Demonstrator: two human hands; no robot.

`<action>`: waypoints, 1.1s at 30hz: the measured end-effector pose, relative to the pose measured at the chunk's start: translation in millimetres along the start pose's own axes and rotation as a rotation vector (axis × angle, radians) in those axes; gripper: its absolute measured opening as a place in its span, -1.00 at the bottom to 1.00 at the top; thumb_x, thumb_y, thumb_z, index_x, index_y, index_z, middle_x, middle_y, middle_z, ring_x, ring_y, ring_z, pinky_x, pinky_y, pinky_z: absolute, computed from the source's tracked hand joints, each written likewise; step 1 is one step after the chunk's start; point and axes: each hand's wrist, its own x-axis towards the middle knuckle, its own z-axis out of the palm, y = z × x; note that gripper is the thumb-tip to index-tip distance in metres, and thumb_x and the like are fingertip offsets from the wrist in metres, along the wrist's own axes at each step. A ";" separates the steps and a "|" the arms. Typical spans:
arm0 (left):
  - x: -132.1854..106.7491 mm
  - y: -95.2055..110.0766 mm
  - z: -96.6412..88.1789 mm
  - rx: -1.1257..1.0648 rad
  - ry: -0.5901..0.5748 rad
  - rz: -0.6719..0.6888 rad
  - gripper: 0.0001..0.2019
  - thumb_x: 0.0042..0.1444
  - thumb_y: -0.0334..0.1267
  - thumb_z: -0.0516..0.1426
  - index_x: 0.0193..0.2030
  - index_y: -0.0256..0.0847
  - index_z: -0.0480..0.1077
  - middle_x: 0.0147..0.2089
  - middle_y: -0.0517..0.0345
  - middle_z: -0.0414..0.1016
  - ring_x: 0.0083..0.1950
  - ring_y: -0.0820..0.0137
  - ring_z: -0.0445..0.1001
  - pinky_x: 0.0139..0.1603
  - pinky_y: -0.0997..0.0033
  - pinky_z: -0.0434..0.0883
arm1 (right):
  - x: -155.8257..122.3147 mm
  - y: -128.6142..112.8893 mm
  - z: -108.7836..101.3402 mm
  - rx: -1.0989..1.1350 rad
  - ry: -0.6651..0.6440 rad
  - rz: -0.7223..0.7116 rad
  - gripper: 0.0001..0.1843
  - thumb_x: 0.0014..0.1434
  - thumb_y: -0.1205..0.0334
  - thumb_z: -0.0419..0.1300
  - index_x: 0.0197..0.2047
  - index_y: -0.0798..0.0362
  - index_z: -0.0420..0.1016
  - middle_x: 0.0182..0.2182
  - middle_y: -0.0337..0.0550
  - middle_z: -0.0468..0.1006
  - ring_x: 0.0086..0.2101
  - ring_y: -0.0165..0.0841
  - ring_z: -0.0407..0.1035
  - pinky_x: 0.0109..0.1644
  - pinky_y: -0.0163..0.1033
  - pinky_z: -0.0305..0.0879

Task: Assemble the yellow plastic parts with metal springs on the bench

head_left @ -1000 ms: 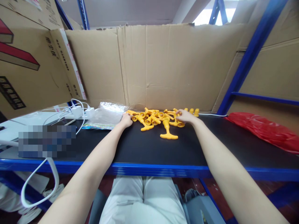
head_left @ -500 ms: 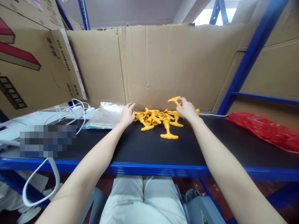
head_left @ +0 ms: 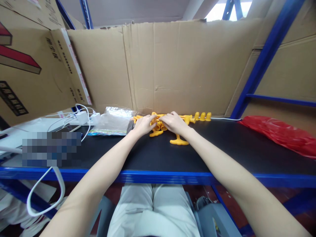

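Note:
A pile of yellow plastic pieces [head_left: 158, 129] lies at the back of the black shelf top [head_left: 153, 154], against the cardboard wall. My left hand [head_left: 144, 124] and my right hand [head_left: 174, 122] meet over the pile, fingers curled and nearly touching. The left fingers pinch a yellow piece at the pile's top. The right fingers close over yellow pieces beside them, hiding part of the pile. One T-shaped yellow piece [head_left: 179, 141] lies alone in front of the pile. Three small yellow pieces [head_left: 202, 116] stand upright in a row to the right.
A shiny foil bag [head_left: 111, 122] lies left of the pile, with white chargers [head_left: 82, 118] and a looping white cable [head_left: 44, 197] beyond. A red plastic bag [head_left: 278, 134] lies at right. Cardboard sheets [head_left: 172, 65] wall the back. A blue upright [head_left: 266, 56] stands at right.
My right hand had lifted a yellow piece above the pile; it has come down and left onto the pile. My left hand shifted right to meet it.

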 end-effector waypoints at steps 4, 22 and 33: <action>1.0 5.5 -7.0 -0.002 0.028 -0.092 -0.68 0.12 -0.19 0.06 0.03 -0.11 0.35 -0.09 0.06 0.50 -0.09 0.26 0.48 -0.20 0.39 0.33 | 0.7 -6.9 -3.3 -0.044 -0.027 0.123 -0.72 0.27 0.32 -0.07 -0.07 0.18 0.39 -0.23 0.01 0.53 -0.25 -0.25 0.32 -0.17 -0.18 -0.08; -0.2 5.7 -9.5 -0.007 0.006 -0.144 -0.68 0.01 -0.16 0.08 -0.06 -0.10 0.39 -0.17 0.10 0.54 -0.14 0.27 0.49 -0.26 0.42 0.31 | -2.3 -1.2 0.7 0.034 -0.122 0.172 -0.72 0.29 0.25 -0.07 -0.02 0.13 0.34 -0.15 -0.02 0.50 -0.19 -0.23 0.34 -0.12 -0.16 -0.06; 0.5 7.2 -10.3 -0.016 0.004 -0.165 -0.68 0.03 -0.16 0.09 -0.05 -0.10 0.40 -0.18 0.09 0.55 -0.15 0.25 0.50 -0.25 0.41 0.33 | -0.9 1.3 -2.7 0.020 -0.044 0.182 -0.81 0.24 0.27 0.00 -0.12 0.14 0.34 -0.23 0.00 0.50 -0.23 -0.23 0.33 -0.12 -0.17 -0.05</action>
